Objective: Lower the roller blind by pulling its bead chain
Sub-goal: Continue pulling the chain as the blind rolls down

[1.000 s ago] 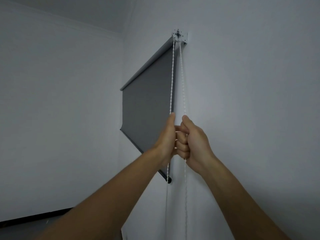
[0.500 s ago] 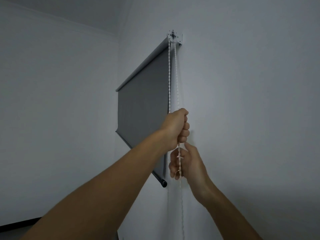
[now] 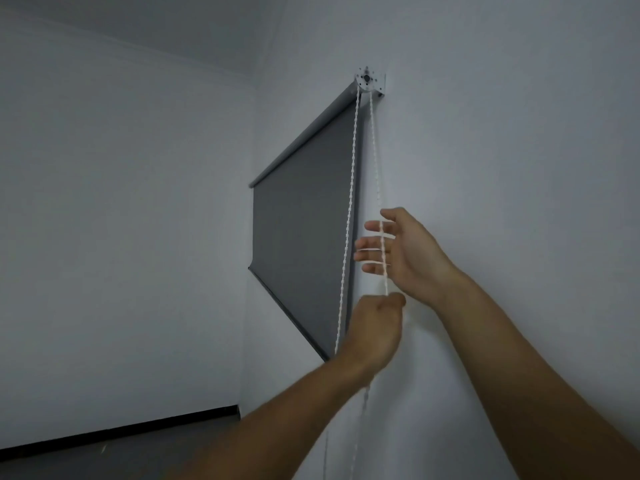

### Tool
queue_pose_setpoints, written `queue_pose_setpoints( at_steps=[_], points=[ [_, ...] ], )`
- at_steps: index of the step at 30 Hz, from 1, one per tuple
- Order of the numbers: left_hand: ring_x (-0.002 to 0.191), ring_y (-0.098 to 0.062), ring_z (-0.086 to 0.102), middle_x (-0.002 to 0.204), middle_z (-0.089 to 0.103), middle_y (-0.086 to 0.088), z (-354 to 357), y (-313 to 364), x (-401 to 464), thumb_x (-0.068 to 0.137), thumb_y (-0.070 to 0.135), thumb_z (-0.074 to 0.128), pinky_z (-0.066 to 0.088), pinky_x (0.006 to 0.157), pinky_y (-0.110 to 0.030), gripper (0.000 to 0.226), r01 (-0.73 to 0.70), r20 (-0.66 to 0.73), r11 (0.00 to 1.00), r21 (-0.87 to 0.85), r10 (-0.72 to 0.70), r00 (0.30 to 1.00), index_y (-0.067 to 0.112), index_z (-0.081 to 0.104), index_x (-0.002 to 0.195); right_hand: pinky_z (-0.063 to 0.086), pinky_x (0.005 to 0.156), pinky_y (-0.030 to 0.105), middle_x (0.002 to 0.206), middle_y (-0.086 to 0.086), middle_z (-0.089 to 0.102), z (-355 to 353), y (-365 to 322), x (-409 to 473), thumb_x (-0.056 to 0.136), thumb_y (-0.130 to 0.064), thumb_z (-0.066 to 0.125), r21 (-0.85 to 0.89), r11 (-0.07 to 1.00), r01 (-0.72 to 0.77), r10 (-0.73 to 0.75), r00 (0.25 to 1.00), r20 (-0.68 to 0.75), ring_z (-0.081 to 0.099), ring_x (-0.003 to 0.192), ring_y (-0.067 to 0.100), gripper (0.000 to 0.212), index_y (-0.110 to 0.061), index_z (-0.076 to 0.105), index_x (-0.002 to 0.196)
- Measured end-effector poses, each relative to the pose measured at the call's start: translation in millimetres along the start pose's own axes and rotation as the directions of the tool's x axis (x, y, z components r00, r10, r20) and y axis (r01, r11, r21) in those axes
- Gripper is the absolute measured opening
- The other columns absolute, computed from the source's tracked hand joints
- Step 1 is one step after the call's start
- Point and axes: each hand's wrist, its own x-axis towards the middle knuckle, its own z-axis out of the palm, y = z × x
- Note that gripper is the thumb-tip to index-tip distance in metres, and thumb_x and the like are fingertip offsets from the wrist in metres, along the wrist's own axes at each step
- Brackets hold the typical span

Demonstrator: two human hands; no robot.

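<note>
bead chain (image 3: 349,216) blurs below clenched left hand (image 3: 375,329); right hand (image 3: 403,252) spread.

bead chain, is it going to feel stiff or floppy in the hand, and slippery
Probably floppy: the bead chain hangs in two thin strands from the bracket and runs straight only above the left hand closed on it. Its beads likely give grip. It seems light; the right hand is open.
</note>
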Motion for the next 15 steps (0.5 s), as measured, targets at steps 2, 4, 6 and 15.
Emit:
queue_pose_setpoints(
  at_steps=[2, 4, 6, 15],
  points=[
    [0.035, -0.007, 0.035, 0.039, 0.038, 0.012, 6, -13, -8, 0.09, 0.028, 0.049, 0.026, 0.047, -0.029, 0.051, -0.016, 0.021, 0.999, 0.031, 0.016, 1.0, 0.023, 0.042, 0.04, 0.052, 0.059, 0.033, 0.071, 0.01, 0.066, 3, -9, 9, 0.092, -0.038, 0.056, 0.033, 0.998, -0.044, 0.044, 0.999, 0.016, 0.064, 0.062, 0.026, 0.027, -0.012, 0.06, 0.095],
    [0.037, -0.006, 0.034, 0.039, 0.035, 0.013, 11, -23, -15, 0.093, 0.028, 0.047, 0.027, 0.048, -0.029, 0.051, -0.076, 0.057, 0.993, 0.093, 0.071, 0.996, 0.024, 0.037, 0.043, 0.038, 0.044, 0.023, 0.058, 0.001, 0.046, 4, -16, 16, 0.091, -0.038, 0.059, 0.092, 0.991, -0.099, 0.099, 0.995, 0.004, 0.043, 0.044, 0.016, 0.025, -0.017, 0.055, 0.078],
    [0.037, -0.002, 0.032, 0.038, 0.033, 0.013, 12, -30, -18, 0.098, 0.026, 0.044, 0.028, 0.049, -0.027, 0.05, -0.136, 0.084, 0.979, 0.15, 0.124, 0.989, 0.021, 0.034, 0.049, 0.017, 0.035, 0.02, 0.051, -0.005, 0.025, 3, -18, 23, 0.092, -0.034, 0.059, 0.114, 0.987, -0.116, 0.122, 0.991, -0.05, 0.019, 0.038, 0.011, 0.04, -0.023, 0.037, 0.061],
    [0.049, -0.012, 0.053, 0.059, 0.058, 0.0, -6, -23, -14, 0.09, 0.071, 0.037, 0.043, 0.054, -0.027, 0.06, 0.145, 0.223, 0.987, -0.065, -0.127, 0.966, 0.016, 0.057, 0.076, 0.015, 0.03, 0.019, 0.047, -0.008, 0.019, -3, 1, 16, 0.1, -0.028, 0.051, -0.037, 0.999, -0.015, 0.012, 0.996, -0.087, 0.014, 0.036, 0.01, 0.051, -0.027, 0.023, 0.058]
  ],
)
